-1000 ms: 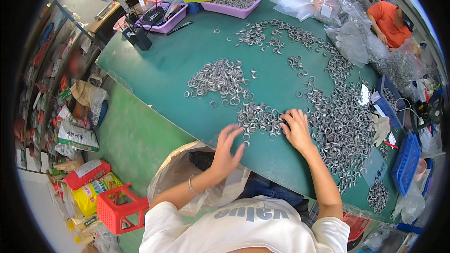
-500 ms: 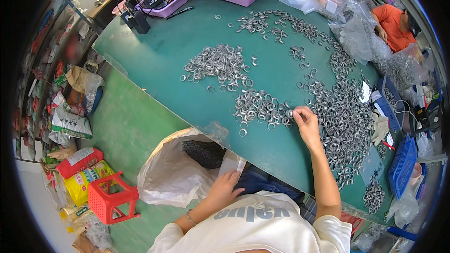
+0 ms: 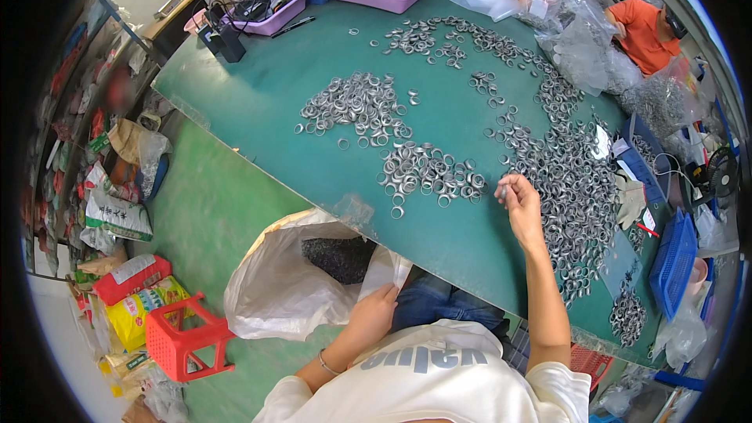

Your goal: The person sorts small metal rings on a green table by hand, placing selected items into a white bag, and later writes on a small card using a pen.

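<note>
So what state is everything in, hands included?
Right hand: raised by the rings, fingers bent; whether it grips one is unclear
Left hand: at the sack's rim
Sack: open, dark material inside
Rings: loose, in separate heaps
Green table: partly covered with rings
Purple tray: filled with small metal parts
Red stool: unoccupied
Black fan: cannot tell whether running

The rings [image 3: 570, 202] look like shiny metal, the tabletop [image 3: 305, 176] smooth.
</note>
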A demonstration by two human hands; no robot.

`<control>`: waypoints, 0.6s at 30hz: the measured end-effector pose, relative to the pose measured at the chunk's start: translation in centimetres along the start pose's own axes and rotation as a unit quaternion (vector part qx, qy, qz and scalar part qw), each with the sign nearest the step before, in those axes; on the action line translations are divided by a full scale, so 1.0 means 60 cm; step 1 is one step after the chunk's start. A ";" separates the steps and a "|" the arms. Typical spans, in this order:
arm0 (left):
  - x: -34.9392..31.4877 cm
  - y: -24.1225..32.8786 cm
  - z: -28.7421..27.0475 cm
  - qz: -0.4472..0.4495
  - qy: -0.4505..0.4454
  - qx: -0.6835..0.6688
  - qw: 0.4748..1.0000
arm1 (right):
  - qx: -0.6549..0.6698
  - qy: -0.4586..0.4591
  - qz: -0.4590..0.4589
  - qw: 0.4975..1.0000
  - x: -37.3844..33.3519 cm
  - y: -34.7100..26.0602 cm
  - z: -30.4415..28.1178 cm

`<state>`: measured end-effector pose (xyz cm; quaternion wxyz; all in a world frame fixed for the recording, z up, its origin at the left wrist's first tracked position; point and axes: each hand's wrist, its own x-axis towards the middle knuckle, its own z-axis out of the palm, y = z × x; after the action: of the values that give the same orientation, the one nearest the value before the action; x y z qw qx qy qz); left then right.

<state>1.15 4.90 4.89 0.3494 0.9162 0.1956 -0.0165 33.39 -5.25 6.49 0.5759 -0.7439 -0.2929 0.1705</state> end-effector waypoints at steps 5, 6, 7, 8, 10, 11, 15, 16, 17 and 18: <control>0.001 -0.006 0.007 0.009 -0.011 0.004 1.000 | -0.182 0.000 -0.039 0.982 0.022 -0.021 0.017; 0.000 -0.007 0.009 0.009 -0.014 0.013 1.000 | -0.196 -0.011 -0.016 0.980 0.027 -0.030 0.025; -0.002 -0.009 0.012 0.010 -0.018 0.023 1.000 | -0.236 -0.028 -0.031 0.971 0.031 -0.024 0.028; -0.003 -0.010 0.016 0.012 -0.022 0.032 0.999 | -0.278 -0.044 -0.045 0.959 0.032 -0.013 0.032; -0.002 -0.013 0.020 0.029 -0.005 0.044 0.999 | -0.314 -0.038 -0.063 0.947 0.035 0.001 0.037; -0.004 -0.016 0.022 0.033 0.003 0.050 0.998 | -0.306 -0.036 -0.041 0.951 0.034 -0.008 0.042; 0.002 -0.008 0.014 0.035 -0.002 0.039 0.999 | -0.252 0.006 -0.025 0.967 0.030 -0.027 0.038; 0.003 -0.008 0.016 0.037 -0.003 0.038 0.999 | -0.247 0.010 -0.026 0.969 0.027 -0.026 0.035; 0.004 -0.008 0.018 0.039 -0.004 0.035 0.999 | -0.243 0.014 -0.027 0.970 0.024 -0.023 0.032; 0.006 -0.007 0.017 0.040 -0.004 0.037 0.999 | -0.216 0.023 -0.022 0.976 0.022 -0.017 0.028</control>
<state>1.40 4.68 3.80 0.3165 0.9355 0.1567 -0.0132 33.18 -2.95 7.12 0.4117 -0.8477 -0.3263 0.0733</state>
